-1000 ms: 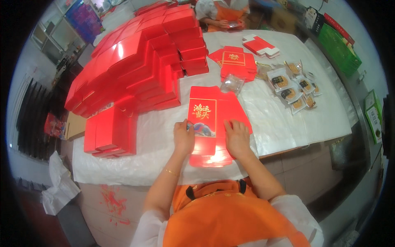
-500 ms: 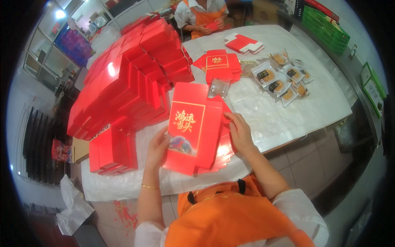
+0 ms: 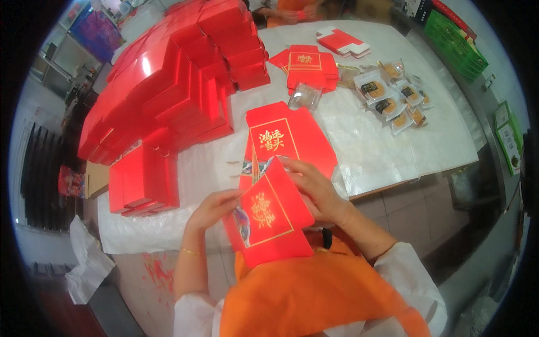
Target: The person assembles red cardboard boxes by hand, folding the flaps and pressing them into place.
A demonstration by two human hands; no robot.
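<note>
Close to my apron I hold a red folding carton (image 3: 281,224) with gold lettering, a gold frame and a picture window, tilted with its upper side spread. My left hand (image 3: 213,209) grips its left edge, fingers closed. At its upper right, my right hand (image 3: 315,190) pinches the edge, the fingertips partly inside the opening. Just beyond, a stack of flat red cartons (image 3: 303,137) of the same print lies on the table. The inside of the held carton is mostly hidden.
A tall pile of red boxes (image 3: 174,95) fills the left of the white-covered table (image 3: 387,151). Farther back lie more flat red cartons (image 3: 309,67), a clear plastic tray (image 3: 305,98) and several wrapped round pastries (image 3: 387,105). A co-worker's hands (image 3: 297,16) show at the far edge.
The carton has come off the stack toward my body and turned, its upper side now spread. My right hand has moved nearer and in to its upper edge. The view has shifted slightly.
</note>
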